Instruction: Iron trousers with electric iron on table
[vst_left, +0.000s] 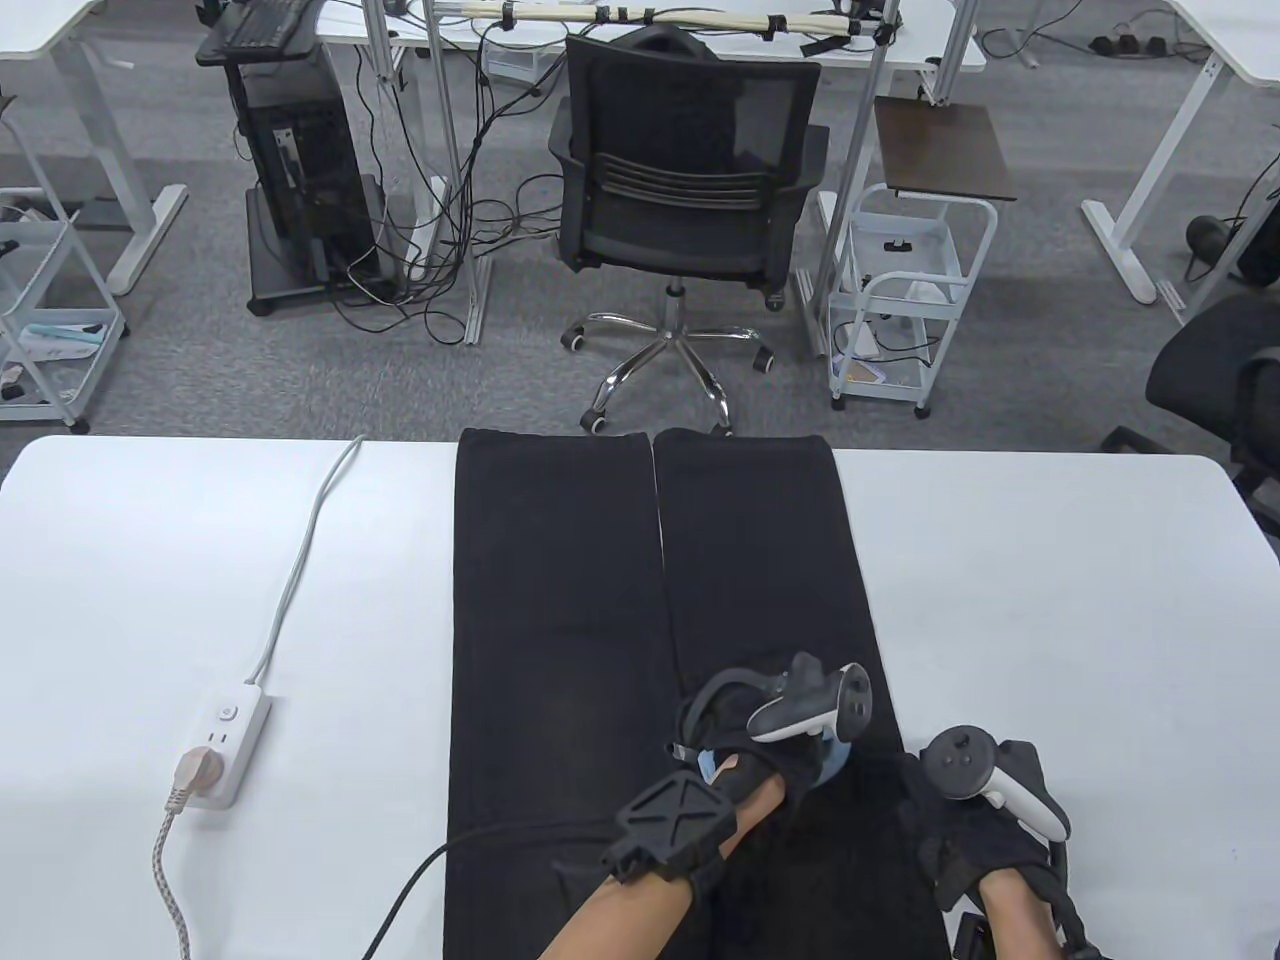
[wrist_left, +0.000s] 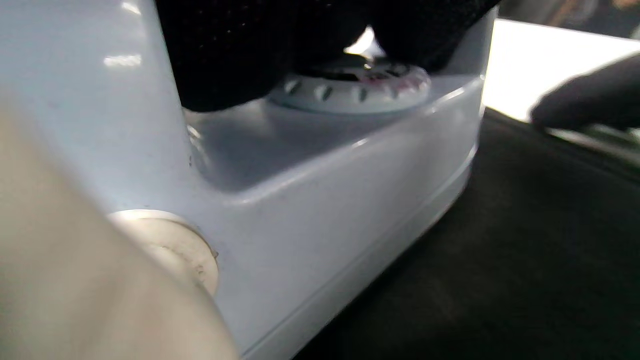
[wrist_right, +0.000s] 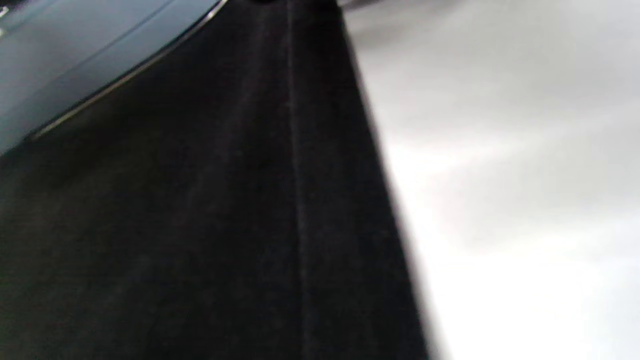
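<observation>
- Right hand (vst_left: 985, 850) lies at the table's (vst_left: 1050, 620) near edge, resting on the right side of the trousers (vst_left: 560, 640); how its fingers lie I cannot tell.
- Left hand (vst_left: 775, 740) grips the pale blue iron (wrist_left: 310, 200), fingers wrapped over its handle; the iron sits flat on the right trouser leg.
- Trousers run lengthwise from near edge to far edge, legs side by side, hems at the far edge.
- Power strip (vst_left: 228, 740) lies toward the table's left side.

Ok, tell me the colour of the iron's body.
Pale blue, with a white dial on the iron; the left wrist view shows it best.
</observation>
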